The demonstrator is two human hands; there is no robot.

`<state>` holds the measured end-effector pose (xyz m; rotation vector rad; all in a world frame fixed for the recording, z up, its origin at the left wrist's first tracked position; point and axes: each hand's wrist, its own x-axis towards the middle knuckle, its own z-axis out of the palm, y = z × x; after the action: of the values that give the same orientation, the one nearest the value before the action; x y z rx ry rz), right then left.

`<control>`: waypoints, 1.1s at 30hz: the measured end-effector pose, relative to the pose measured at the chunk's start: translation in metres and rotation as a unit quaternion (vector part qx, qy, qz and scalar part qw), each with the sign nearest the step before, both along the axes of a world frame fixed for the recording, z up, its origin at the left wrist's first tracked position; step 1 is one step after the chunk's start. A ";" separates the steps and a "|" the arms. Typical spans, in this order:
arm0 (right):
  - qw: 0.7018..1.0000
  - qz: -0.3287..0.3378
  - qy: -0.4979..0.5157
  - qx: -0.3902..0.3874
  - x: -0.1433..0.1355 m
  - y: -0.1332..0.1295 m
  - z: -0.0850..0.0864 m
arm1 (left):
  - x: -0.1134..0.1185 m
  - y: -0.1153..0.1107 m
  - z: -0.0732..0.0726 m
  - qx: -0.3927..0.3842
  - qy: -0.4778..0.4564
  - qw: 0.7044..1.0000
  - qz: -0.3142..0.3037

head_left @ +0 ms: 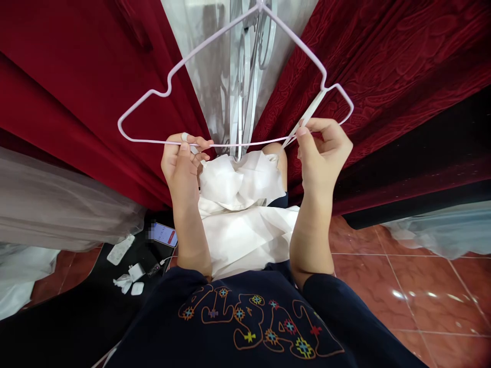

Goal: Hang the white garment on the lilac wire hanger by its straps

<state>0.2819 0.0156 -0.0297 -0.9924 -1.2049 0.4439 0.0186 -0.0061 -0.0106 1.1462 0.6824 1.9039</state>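
A pale pink hanger (215, 38) spans the upper middle, its lower bar running across both hands. My left hand (182, 163) pinches that bar near its left part, with a white band round one finger. On the right, a white strap (312, 110) loops over the hanger's notch and runs down to a white garment (245, 235) lying over my lap. My right hand (322, 148) has thumb and forefinger closed on this strap, beside the lower bar. The garment's gathered top (241, 181) sits below the bar, between my forearms.
Red curtains or cloths (95, 66) hang on both sides, with sheer fabric and white metal bars (245, 87) between them. At lower left, a black surface (95, 296) bears a lit phone (164, 234), a white charger (136, 272) and small items. Red floor tiles (422, 291) show at right.
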 end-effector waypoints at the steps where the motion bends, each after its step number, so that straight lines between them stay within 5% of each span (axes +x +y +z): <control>1: 1.000 -0.003 0.015 0.008 -0.006 -0.001 0.007 | -0.001 0.000 0.000 -0.002 0.003 1.000 -0.001; 6: 0.999 0.028 0.043 -0.008 -0.020 -0.015 0.035 | -0.003 -0.001 0.001 -0.010 0.019 1.000 0.001; 12: 0.994 0.103 0.021 -0.033 0.014 -0.035 0.069 | -0.004 -0.002 0.001 -0.027 0.040 0.998 0.031; 16: 0.987 0.136 0.073 0.054 0.033 -0.020 0.082 | -0.004 -0.002 0.003 -0.045 0.051 0.997 0.032; 21: 0.977 0.023 0.188 0.103 0.057 0.011 0.060 | -0.005 -0.004 0.004 -0.059 0.063 0.996 0.033; 25: 0.960 -0.068 0.190 0.195 0.054 0.006 0.036 | -0.006 0.000 -0.001 -0.038 0.052 0.998 0.019; 28: 0.975 -0.016 0.104 0.198 0.028 -0.011 0.032 | -0.004 0.003 -0.005 -0.035 0.052 0.998 0.013; 33: 0.980 0.177 -0.087 -0.008 -0.019 -0.016 0.023 | 0.003 0.000 -0.004 -0.039 0.043 0.998 0.015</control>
<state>0.2627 -0.0009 -0.0063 -0.8432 -1.5467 0.6557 0.0217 -0.0060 -0.0147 1.1799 0.8189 1.8451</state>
